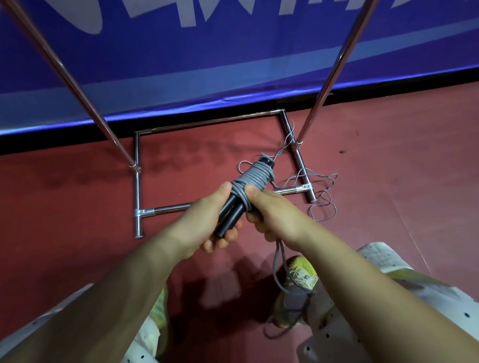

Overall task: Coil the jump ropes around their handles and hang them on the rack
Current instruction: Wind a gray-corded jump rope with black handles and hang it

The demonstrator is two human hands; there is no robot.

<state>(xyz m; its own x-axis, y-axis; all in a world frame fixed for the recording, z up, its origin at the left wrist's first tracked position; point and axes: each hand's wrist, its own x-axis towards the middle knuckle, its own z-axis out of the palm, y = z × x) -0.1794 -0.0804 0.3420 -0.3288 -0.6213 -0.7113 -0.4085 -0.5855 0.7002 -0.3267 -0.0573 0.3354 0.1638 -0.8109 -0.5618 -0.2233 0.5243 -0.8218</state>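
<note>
Jump rope (253, 177): grey cord coiled round black cylindrical handles (230, 215).

Both bare forearms reach forward from the lower corners and converge near the middle of the view. The left hand (207, 219) lies palm-up, fingers curled from below and thumb stretched along the top, gripping what it holds. The right hand (276, 215) meets it from the other side, back of the hand up, thumb pressed forward and the fingers folded under in a pinch (their tips are hidden). The two thumbs lie near each other, almost touching.
</note>
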